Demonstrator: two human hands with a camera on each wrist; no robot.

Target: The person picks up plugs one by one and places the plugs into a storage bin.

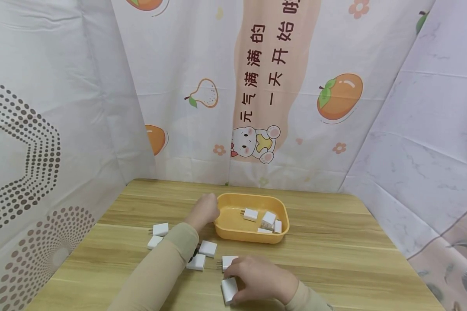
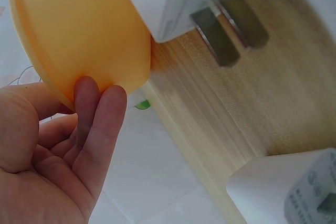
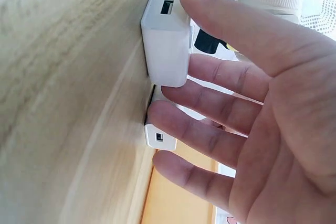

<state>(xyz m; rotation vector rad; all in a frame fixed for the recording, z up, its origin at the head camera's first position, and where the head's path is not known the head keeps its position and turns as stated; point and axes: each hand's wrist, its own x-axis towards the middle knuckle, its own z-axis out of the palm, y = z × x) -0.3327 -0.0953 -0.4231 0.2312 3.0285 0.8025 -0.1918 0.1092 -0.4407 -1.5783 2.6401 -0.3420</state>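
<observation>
My left hand (image 1: 205, 211) holds the left rim of a yellow plastic bin (image 1: 233, 234); the left wrist view shows the thumb on one side of its wall and fingertips on the other. My right hand (image 1: 262, 280) pinches a white USB wall charger (image 1: 229, 290) on the table, with the thumb at one end and fingers round the other, as the right wrist view shows. Just behind that hand lies another white charger (image 1: 228, 262), prongs pointing left. Inside the bin are several white chargers, one lying by itself (image 1: 251, 214) and others grouped at the right.
Beside my left forearm two chargers lie to its right, a rear one (image 1: 208, 248) and a front one (image 1: 196, 262). Two more, one behind (image 1: 161, 229) and one in front (image 1: 154, 242), lie to its left. Printed curtains (image 1: 202, 142) hang behind the wooden table (image 1: 334, 242).
</observation>
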